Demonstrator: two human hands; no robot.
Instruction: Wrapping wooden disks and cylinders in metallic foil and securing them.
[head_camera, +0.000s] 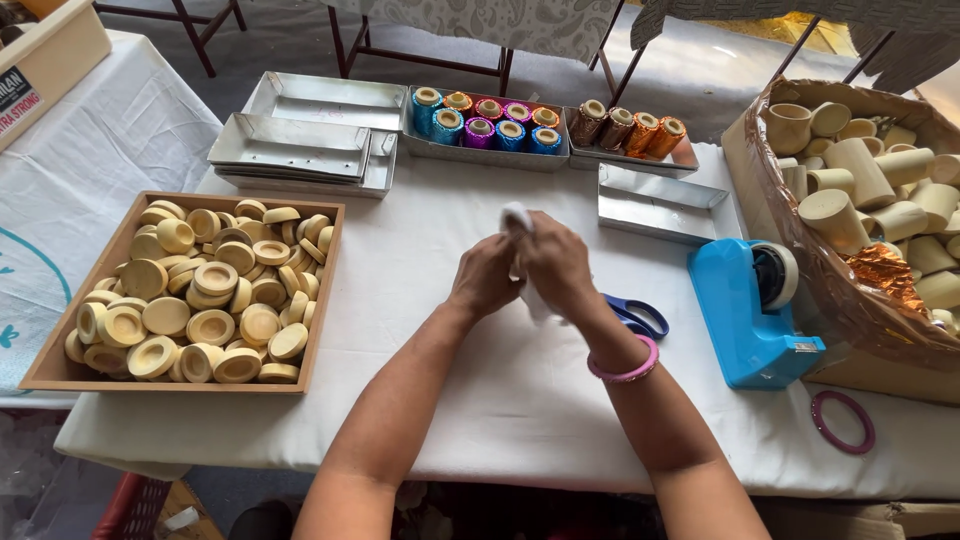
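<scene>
Overhead view of a white-covered worktop. The left hand and right hand are pressed together at its centre, both closed around a small white piece, possibly cloth or paper, mostly hidden between them. Blue-handled scissors lie just beside the right wrist; a blue tape dispenser stands further right. At left, a wooden tray holds pale round discs.

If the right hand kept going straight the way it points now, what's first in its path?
The right hand points away, up the table and slightly left, holding a white piece with the left hand. Past bare cloth, it would likely first meet the tray of coloured foil spools; depth is uncertain.
</scene>
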